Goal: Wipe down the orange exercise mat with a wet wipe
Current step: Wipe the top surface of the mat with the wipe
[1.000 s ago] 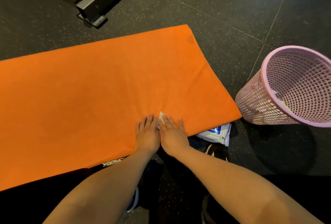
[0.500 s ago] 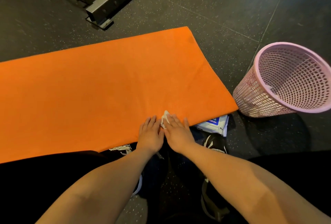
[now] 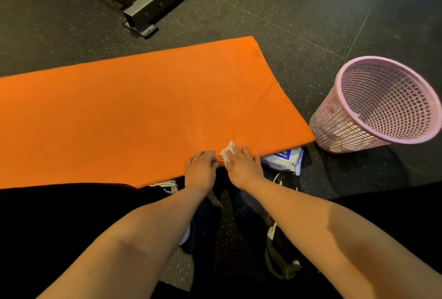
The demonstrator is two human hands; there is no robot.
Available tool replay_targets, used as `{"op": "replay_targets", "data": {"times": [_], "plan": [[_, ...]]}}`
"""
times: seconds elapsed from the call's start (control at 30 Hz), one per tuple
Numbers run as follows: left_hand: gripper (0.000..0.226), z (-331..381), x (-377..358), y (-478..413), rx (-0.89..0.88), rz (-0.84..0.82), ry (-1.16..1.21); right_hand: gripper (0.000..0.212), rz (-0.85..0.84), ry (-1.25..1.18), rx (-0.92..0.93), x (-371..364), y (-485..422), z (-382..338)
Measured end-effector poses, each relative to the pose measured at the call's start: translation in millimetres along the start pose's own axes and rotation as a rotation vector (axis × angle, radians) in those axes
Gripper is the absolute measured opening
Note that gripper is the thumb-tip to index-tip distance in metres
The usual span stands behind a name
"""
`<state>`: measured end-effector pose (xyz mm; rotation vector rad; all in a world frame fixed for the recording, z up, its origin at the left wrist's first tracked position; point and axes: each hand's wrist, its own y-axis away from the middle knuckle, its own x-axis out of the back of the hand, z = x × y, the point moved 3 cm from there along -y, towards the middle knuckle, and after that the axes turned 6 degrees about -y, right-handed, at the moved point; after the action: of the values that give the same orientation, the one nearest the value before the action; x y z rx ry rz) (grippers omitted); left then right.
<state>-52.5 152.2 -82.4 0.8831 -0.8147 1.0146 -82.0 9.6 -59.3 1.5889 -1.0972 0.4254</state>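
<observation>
The orange exercise mat (image 3: 143, 116) lies flat on the dark floor, running off the left edge of view. A crumpled white wet wipe (image 3: 227, 150) sits at the mat's near edge, close to the right corner. My right hand (image 3: 244, 167) presses on the wipe with straight fingers, covering most of it. My left hand (image 3: 201, 169) rests on the mat edge just left of the wipe, fingers slightly bent, thumb close to the wipe.
A pink mesh waste basket (image 3: 358, 136) stands just right of the mat's corner. A white and blue wipes pack (image 3: 284, 158) lies partly under the mat's near edge. A grey metal machine frame (image 3: 143, 11) sits beyond the mat. My shoes (image 3: 167, 185) are below the hands.
Both hands have slid the wipe back toward me to the mat's near edge. The wipe now shows more, bunched up between the hands.
</observation>
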Motion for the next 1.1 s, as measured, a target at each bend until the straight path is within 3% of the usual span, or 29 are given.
{"op": "replay_targets", "data": {"times": [0.33,0.73,0.93,1.1], "plan": [[0.013,11,16,2,0.127,0.015,0.182,0.051,0.118,-0.121,-0.001,7,9,-5],[0.012,38,31,32,0.140,0.003,0.170,0.051,0.271,-0.158,-0.045,14,50,-1],[0.004,33,19,29,0.115,-0.071,0.176,0.049,0.165,-0.112,-0.028,4,46,-1],[0.037,30,6,26,0.056,-0.161,0.213,0.051,0.113,-0.159,-0.151,2,38,15]]}}
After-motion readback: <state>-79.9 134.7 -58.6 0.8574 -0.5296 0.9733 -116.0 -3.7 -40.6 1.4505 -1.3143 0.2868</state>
